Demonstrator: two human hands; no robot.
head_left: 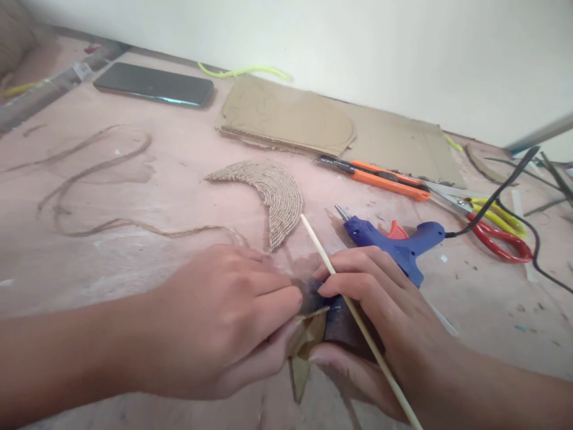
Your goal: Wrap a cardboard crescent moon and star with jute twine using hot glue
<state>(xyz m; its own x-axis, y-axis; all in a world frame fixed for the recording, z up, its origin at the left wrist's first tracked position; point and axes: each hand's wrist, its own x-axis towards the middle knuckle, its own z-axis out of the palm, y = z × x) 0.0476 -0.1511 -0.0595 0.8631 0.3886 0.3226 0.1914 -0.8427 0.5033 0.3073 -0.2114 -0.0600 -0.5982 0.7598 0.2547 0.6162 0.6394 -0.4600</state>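
My left hand (242, 322) is closed, with thumb and index finger pinching the edge of a small pointed cardboard piece (308, 340). A short bit of twine runs along that piece's top edge. A thin wooden stick (371, 343) passes between the fingers of my right hand (380, 316), whose thumb and fingertips curve round the cardboard's right side. Something dark blue behind the cardboard is too shadowed to name. Beyond my hands lies a twine-covered crescent (280, 194). Loose jute twine (120, 224) loops across the table at left, one end reaching my left hand.
A blue glue gun (380, 236) with a black cord lies right of centre. Behind it are an orange utility knife (385, 179) and red-and-yellow scissors (492, 227). Cardboard sheets (286, 113) and a phone (154, 85) lie near the white wall (358, 54).
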